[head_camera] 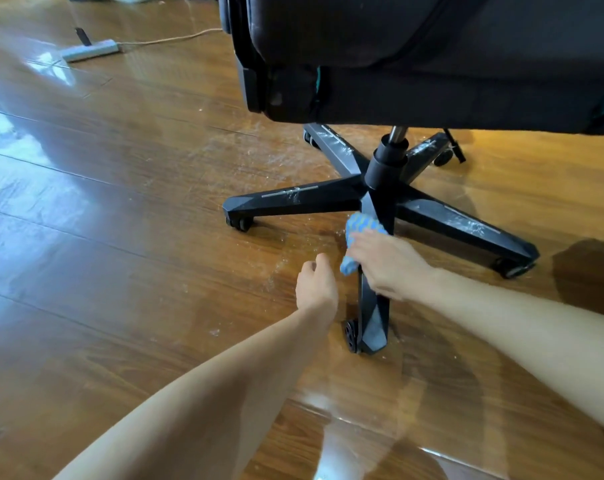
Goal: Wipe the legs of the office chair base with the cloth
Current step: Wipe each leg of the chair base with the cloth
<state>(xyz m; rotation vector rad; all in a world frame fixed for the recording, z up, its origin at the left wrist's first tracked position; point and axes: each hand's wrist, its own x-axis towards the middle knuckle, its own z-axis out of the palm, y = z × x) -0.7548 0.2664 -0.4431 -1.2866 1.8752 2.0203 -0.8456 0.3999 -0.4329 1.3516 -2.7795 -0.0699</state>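
Note:
A black five-legged chair base stands on castors under the dark seat. Several legs carry whitish dusty streaks. The nearest leg points toward me. My right hand grips a blue and yellow cloth and presses it on the upper part of that nearest leg, close to the hub. My left hand hovers just left of the leg, fingers loosely curled, holding nothing.
Glossy wooden floor spreads to the left, with pale dust specks around the base. A grey power strip with a cable lies far back left. The seat overhangs the far legs.

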